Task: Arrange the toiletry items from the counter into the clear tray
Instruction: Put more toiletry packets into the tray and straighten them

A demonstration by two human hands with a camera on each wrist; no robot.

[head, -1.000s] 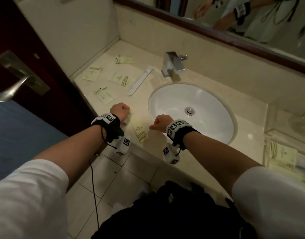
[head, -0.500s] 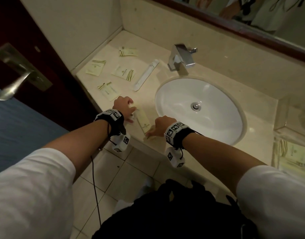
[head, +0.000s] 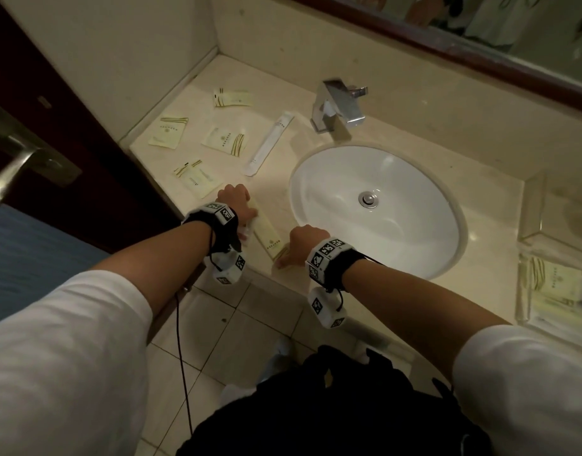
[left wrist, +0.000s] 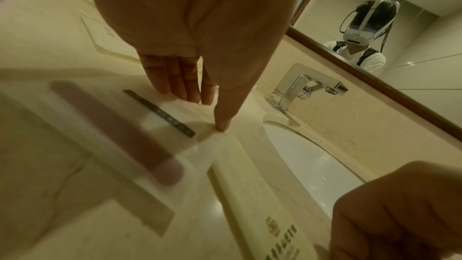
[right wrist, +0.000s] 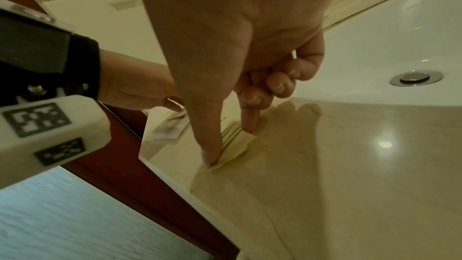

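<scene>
A long cream packet [head: 266, 232] lies on the counter [head: 322, 278] near its front edge, left of the sink. My right hand [head: 303, 241] pinches its near end between thumb [right wrist: 212, 151] and index finger, with the other fingers curled. My left hand [head: 236, 203] has straight fingers, and its thumb tip [left wrist: 221, 126] touches the packet's far end. Beside that hand lies a clear sleeve with a pink nail file [left wrist: 112, 131]. The clear tray [head: 521, 291] stands at the far right with several cream packets inside.
More packets [head: 224, 139] and a long white sleeve [head: 269, 143] are spread over the counter's left part. The faucet [head: 335, 106] and white sink [head: 375, 205] fill the middle. A dark door with a metal handle [head: 20, 153] stands at the left.
Both hands went from loose fists at the counter's edge to the two ends of the cream packet. The packet now lies lengthwise between them.
</scene>
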